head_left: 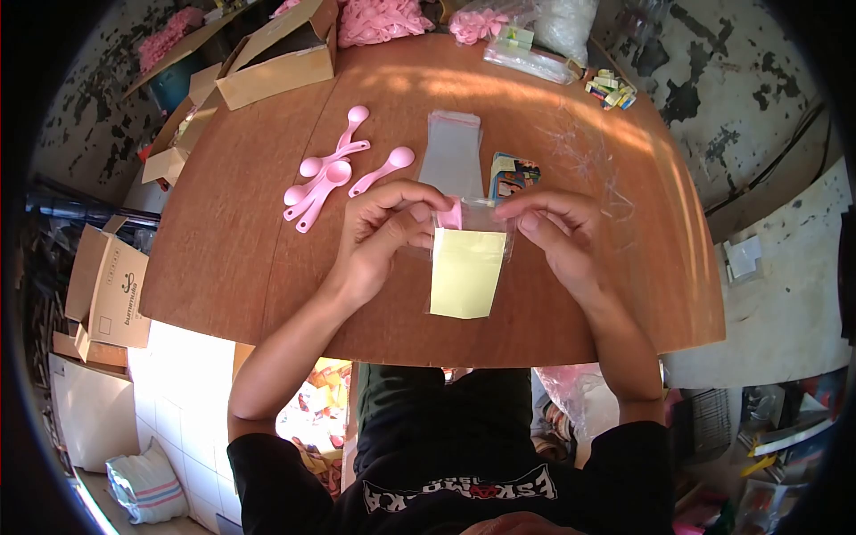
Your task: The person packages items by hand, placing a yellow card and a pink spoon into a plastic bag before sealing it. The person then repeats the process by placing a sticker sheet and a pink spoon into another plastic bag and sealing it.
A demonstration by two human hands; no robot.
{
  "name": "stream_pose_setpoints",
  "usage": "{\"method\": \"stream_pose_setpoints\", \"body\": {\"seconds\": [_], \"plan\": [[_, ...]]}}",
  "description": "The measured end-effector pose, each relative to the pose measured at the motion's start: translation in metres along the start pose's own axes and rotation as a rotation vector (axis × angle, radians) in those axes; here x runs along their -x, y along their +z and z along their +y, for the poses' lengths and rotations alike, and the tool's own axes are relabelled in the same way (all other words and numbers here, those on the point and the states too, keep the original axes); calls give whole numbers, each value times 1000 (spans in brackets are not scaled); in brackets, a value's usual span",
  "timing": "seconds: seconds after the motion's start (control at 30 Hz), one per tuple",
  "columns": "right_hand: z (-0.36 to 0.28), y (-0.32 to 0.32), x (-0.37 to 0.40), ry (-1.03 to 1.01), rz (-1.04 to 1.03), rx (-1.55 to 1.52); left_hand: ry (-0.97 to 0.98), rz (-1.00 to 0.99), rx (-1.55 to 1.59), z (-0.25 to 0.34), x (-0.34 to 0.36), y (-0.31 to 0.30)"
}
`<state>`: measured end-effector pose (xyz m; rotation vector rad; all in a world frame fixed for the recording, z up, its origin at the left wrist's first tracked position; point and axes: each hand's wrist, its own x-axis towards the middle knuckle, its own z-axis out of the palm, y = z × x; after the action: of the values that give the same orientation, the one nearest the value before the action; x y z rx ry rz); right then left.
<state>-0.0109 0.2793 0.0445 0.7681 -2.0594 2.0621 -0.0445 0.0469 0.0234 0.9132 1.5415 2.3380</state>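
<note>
Between my hands hangs a clear plastic bag with a pale yellow card inside its lower part. My left hand pinches the bag's upper left corner, closed beside a small pink piece that shows at the mouth. At the upper right edge, my right hand grips the bag between thumb and forefinger. Just beyond lie a stack of flat clear bags and a few printed cards. Several pink measuring spoons rest to the left, one spoon apart near my left hand.
An open cardboard box stands at the far left edge of the brown table. Pink items in a heap and plastic packs line the back. Small boxes lie at the back right, with plastic scraps nearer.
</note>
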Motion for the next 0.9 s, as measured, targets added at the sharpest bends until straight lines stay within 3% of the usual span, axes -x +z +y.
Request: {"method": "stream_pose_setpoints", "body": {"seconds": [0.07, 0.13, 0.2, 0.27, 0.3, 0.33, 0.4, 0.43, 0.47, 0.57, 0.6, 0.63, 0.7, 0.73, 0.77, 0.83, 0.9], "plan": [[1, 10, 2, -14, 45, -11, -2, 17, -47, -1, -2, 2], [4, 11, 2, -31, 55, 59, 132, 23, -177, -7, -7, 7], [4, 14, 3, -48, 58, 132, 95, 42, -212, 8, 2, 9], [2, 16, -2, -91, 116, -97, 38, 103, -396, 43, 26, 15], [1, 12, -6, -103, 115, -98, 150, 92, -539, 63, 47, 21], [0, 5, -9, -26, 118, 34, 288, -149, -783, 79, 63, 15], [10, -10, -12, 70, 123, 247, 90, -469, -832, 90, 110, 14], [16, -16, -14, 73, 140, 233, -73, -492, -883, 84, 132, 14], [21, -21, -17, 2, 103, 366, -212, -475, -996, 75, 150, 11], [33, -20, -31, -104, 85, 565, -595, -141, -1196, 19, 211, -30], [40, -19, -36, -132, 40, 656, -612, -117, -1323, -4, 238, -52], [46, -17, -44, -166, -8, 750, -855, -84, -1389, -20, 263, -64], [63, -15, -62, -176, -28, 821, -1011, -176, -1569, -42, 309, -73], [69, -14, -71, -201, -153, 901, -1194, -239, -1424, -45, 313, -75], [74, -13, -76, -227, -281, 978, -1195, -252, -1361, -50, 316, -72], [74, -3, -81, -157, -340, 935, -1006, -227, -1211, -50, 302, -58], [68, 8, -87, -99, -400, 901, -962, -259, -1056, -33, 268, -34]]}}
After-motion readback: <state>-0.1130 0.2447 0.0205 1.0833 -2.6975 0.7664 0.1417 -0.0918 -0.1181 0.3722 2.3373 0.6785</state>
